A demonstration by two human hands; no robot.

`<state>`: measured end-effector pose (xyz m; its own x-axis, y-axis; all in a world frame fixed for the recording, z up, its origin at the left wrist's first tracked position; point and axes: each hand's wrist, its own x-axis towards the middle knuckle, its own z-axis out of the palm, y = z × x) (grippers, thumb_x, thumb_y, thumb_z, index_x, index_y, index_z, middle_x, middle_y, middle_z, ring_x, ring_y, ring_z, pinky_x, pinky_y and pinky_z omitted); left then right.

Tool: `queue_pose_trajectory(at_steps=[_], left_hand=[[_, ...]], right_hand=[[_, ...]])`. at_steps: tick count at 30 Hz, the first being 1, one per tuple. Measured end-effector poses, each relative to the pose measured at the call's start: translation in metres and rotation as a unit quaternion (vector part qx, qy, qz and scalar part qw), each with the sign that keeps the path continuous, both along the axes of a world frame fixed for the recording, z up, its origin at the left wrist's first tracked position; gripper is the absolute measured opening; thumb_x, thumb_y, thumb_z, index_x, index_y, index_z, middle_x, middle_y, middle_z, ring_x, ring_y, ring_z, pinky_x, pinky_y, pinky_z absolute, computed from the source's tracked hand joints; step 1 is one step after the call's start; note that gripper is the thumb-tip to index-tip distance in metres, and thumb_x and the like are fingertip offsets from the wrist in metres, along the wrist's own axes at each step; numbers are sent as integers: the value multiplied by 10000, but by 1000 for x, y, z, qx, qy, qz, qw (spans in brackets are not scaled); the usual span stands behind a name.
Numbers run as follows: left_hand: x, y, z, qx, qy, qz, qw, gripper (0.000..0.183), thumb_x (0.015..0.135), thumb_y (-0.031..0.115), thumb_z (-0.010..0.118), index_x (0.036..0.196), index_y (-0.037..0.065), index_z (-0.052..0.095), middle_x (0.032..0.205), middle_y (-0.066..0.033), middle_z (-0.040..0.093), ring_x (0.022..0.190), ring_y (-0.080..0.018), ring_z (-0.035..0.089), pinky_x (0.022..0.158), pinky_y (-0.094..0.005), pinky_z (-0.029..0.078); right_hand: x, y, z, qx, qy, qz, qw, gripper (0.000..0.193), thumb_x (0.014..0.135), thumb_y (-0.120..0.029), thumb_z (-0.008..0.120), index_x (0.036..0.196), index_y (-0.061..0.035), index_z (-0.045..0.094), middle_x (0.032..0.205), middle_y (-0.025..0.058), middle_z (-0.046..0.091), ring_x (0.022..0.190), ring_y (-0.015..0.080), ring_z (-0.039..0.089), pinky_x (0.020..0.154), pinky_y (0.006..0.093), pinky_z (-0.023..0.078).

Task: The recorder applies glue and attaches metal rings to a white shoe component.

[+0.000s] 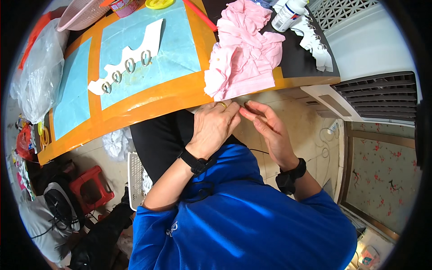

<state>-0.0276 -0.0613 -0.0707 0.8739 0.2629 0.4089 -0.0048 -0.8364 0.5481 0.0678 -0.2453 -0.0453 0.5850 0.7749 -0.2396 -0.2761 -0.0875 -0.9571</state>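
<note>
My left hand, a gold ring on one finger, is closed just below the table's front edge. Its fingertips point to the right, and what they hold is hidden. Close beside it, my right hand has its fingers bent in toward the left hand, thumb near the fingertips; anything between them is too small to make out. A crumpled pink cloth lies on the table right above both hands. To the left on the table, a notched white card strip has several oval metal rings along it.
Orange tape borders the blue-covered table. At the back right are a white bottle and another white strip with rings. A pink basket and clear plastic bag are left. A red stool stands below, near another person.
</note>
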Motion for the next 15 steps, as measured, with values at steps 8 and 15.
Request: queue_pose_trajectory(at_steps=[8, 15], left_hand=[[3, 1, -5, 1, -7, 20, 1000, 123, 861, 166, 793, 923, 99, 711, 794, -75, 687, 715, -300, 693, 680, -432, 552], [0, 6, 1, -52, 24, 53, 997, 126, 905, 185, 790, 922, 67, 749, 753, -139, 711, 670, -334, 708, 650, -434, 560]], right_hand=[[2, 1, -1, 40, 89, -9, 995, 525, 1142, -206, 542, 1609, -11, 404, 1563, 224, 602, 1484, 222, 514, 1270, 381, 312], [6, 1, 2, 61, 144, -7, 988, 567, 1123, -271, 547, 1601, -4, 399, 1561, 274, 578, 1535, 305, 476, 1299, 463, 275]])
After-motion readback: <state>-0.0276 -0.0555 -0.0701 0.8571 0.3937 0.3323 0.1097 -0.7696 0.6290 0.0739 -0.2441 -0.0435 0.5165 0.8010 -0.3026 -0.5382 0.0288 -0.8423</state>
